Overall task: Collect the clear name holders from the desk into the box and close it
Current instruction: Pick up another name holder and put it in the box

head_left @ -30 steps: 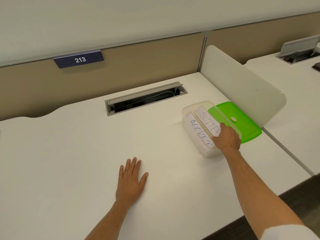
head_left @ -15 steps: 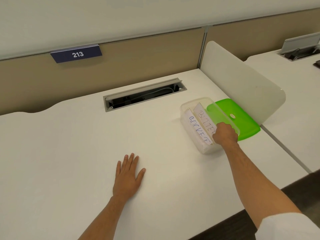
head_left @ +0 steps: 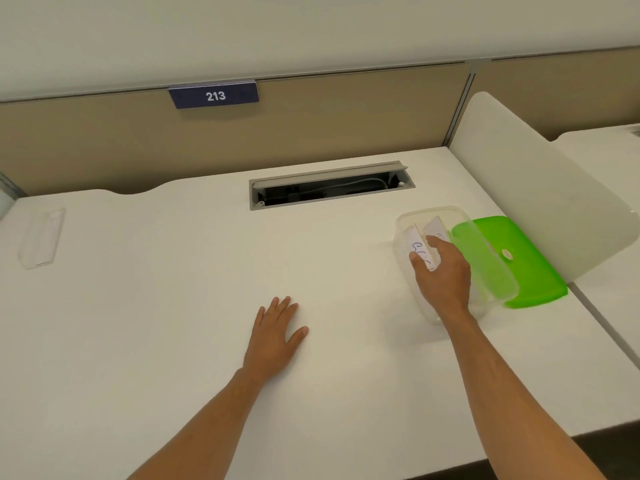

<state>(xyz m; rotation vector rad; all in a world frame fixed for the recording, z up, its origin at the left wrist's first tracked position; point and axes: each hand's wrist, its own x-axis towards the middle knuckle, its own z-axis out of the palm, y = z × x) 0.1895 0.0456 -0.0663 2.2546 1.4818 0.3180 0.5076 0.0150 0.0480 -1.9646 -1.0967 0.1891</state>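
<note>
sign (head_left: 213, 95): "213" (white on dark blue) | card (head_left: 417, 250) in box (head_left: 446, 210): blue handwriting, illegible

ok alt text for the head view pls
A right hand grips name holders inside a clear box, its green lid lying beside it. The left hand rests flat on the desk; one holder lies far left.
</note>
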